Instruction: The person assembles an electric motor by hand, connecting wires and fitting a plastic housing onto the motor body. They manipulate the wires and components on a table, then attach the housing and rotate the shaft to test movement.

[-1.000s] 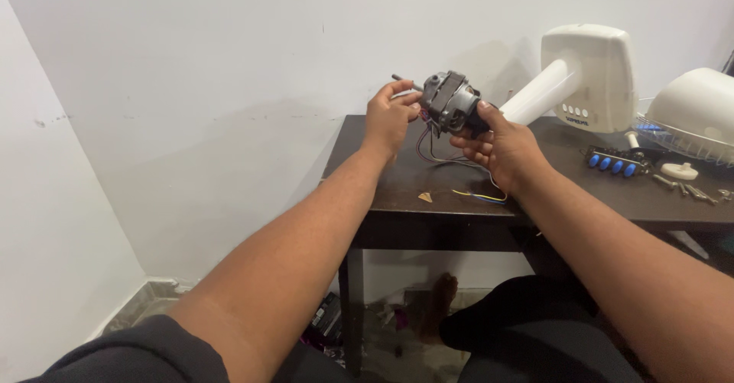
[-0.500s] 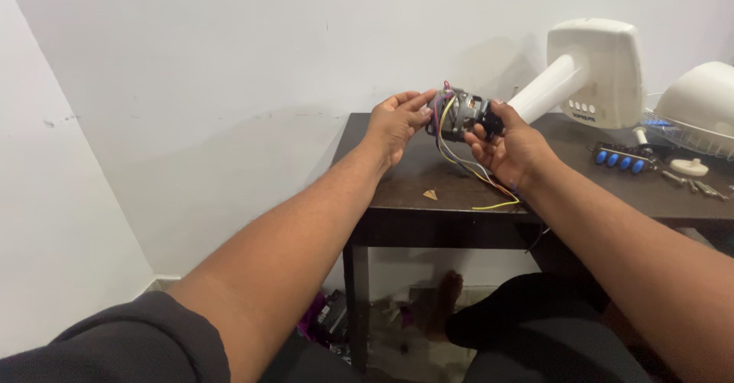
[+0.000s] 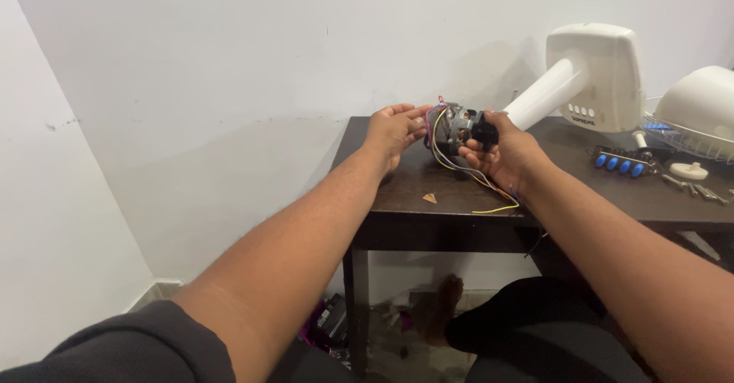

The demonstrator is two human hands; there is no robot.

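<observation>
Since the earlier frame the left hand (image 3: 394,127) has loosened, its grip now apart with fingers spread just beside the small electric motor (image 3: 453,129). The right hand (image 3: 501,150) has its grip clamped on the motor's dark end, holding it above the dark bench (image 3: 428,215). Coloured wires (image 3: 466,170) (yellow, purple, orange) trail from the motor onto the bench. A white fan base (image 3: 595,77) lies behind.
</observation>
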